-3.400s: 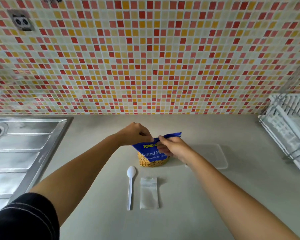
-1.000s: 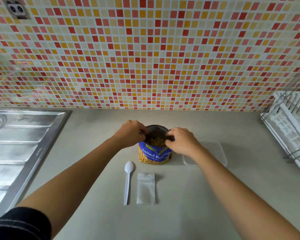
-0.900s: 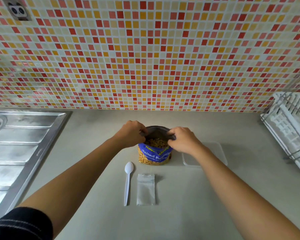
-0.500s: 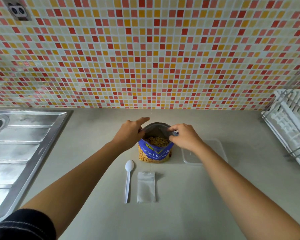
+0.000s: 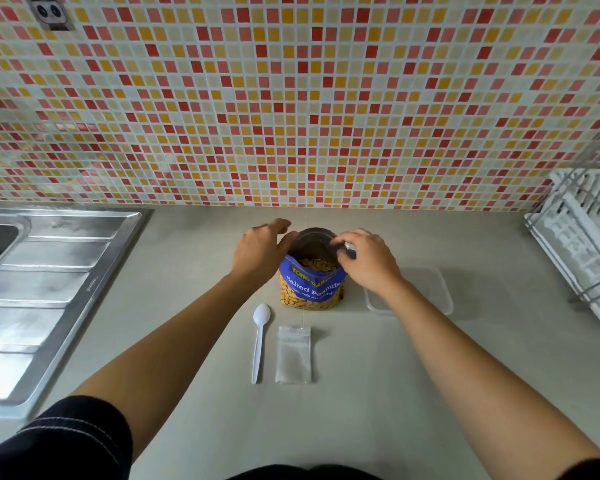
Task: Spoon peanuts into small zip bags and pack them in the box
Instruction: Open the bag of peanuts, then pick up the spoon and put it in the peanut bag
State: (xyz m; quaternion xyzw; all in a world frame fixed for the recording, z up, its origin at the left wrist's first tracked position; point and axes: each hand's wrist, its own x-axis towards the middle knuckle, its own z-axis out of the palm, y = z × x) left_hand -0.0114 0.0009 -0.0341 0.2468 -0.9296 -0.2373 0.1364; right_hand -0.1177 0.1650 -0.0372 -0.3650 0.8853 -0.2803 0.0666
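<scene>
While the peanut bag (image 5: 311,285) stands open mid-worktop (image 5: 378,393), left hand (image 5: 258,251) and right hand (image 5: 368,259) pinch its rim apart. Spoon (image 5: 259,341) and little zip bag (image 5: 293,355) lie toward the front edge, box (image 5: 430,289) just right.

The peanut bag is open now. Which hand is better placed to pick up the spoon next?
Probably the left hand. The spoon lies on the left side of the peanut bag, under the left forearm. The right hand would have to cross over the zip bag.
</scene>
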